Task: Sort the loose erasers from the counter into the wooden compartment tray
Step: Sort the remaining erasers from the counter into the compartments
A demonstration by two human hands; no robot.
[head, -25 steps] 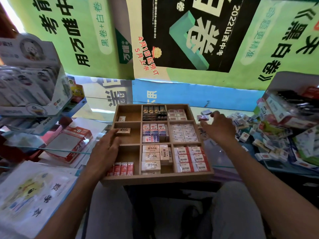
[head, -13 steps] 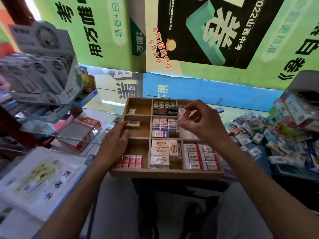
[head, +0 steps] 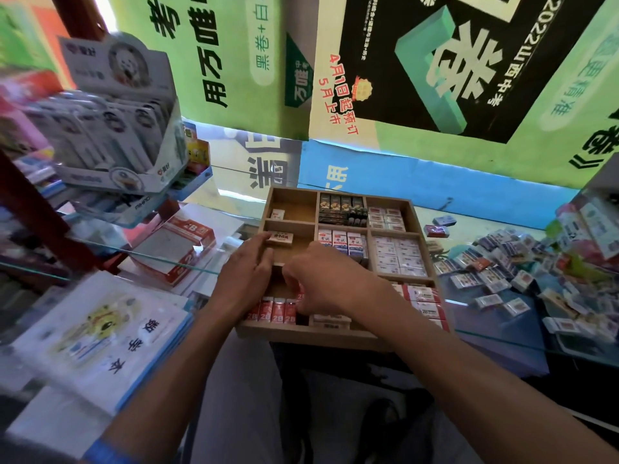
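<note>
Now right hand (head: 330, 288) grip hides eraser, over near-left compartment of wooden tray (head: 311, 331).

The compartment tray (head: 338, 334) is showing pale, matt, unfinished-looking wood with plain flat dividers. The counter (head: 495, 316) beneath it is reading as clear glass, glossy and throwing back reflections. The loose erasers (head: 502, 279) heaped on it are wearing printed paper sleeves, and some seem to be catching light like thin plastic film, though blur is making that uncertain. The red 2B erasers (head: 278, 311) are looking smooth and slightly shiny. The booklet (head: 100, 333) at the left is showing glossy printed paper.
</note>
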